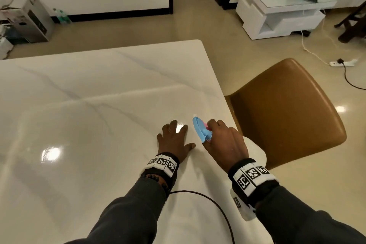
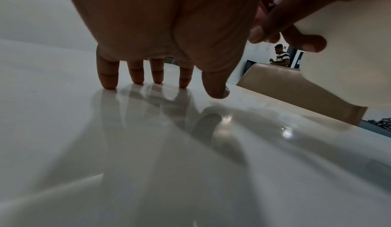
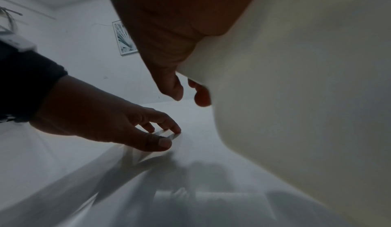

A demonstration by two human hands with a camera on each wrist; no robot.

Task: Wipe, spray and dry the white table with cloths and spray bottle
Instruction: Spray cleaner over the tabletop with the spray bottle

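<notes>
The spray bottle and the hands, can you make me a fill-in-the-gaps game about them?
1. The spray bottle is held by the ____ hand.
2. The left hand rests with spread fingers on the white ____.
3. The bottle's spray head is pink and ____.
4. The chair beside the table is ____ in colour.

Missing words: right; table; blue; brown

White marble-veined table [image 1: 95,89] — glossy, left hand [image 1: 174,140] spread on it

Dim wrist views, glare on table [image 1: 79,105]
</notes>
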